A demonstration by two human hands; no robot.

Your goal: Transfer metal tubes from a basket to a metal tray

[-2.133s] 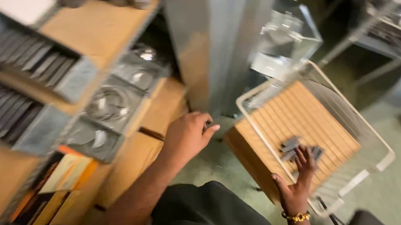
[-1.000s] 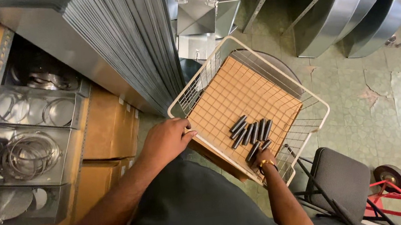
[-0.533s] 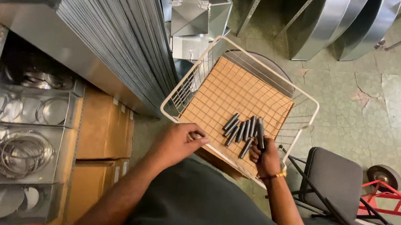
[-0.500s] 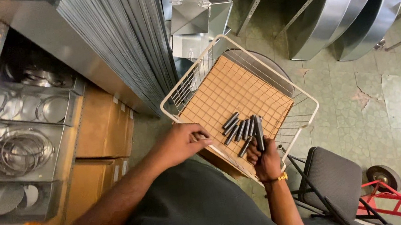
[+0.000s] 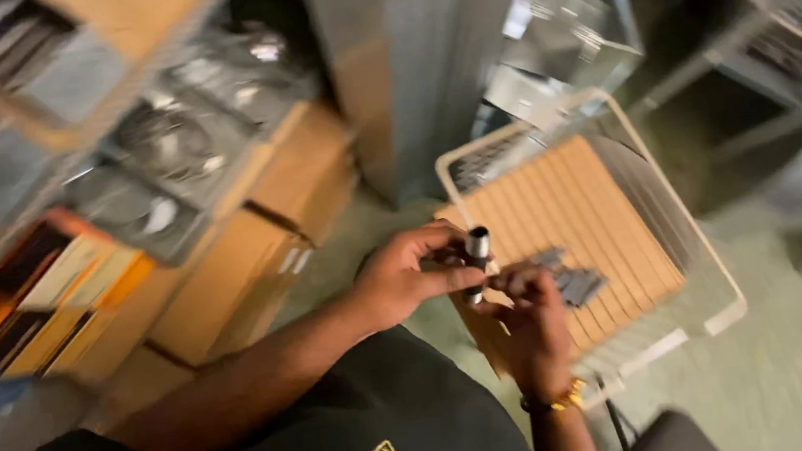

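Metal tube (image 5: 477,252) is pinched upright between left hand (image 5: 405,277) and right hand (image 5: 531,326), fingers closed on it, above the wire basket (image 5: 706,251) holding more dark tubes (image 5: 568,277), seemingly for a closer look.

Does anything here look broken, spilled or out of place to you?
Nothing stands out. Both hands, left hand and right hand, hold one small dark metal tube above a white wire basket lined with brown pegboard; a few more tubes lie loose on it. The picture is blurred, so fine damage would not show.
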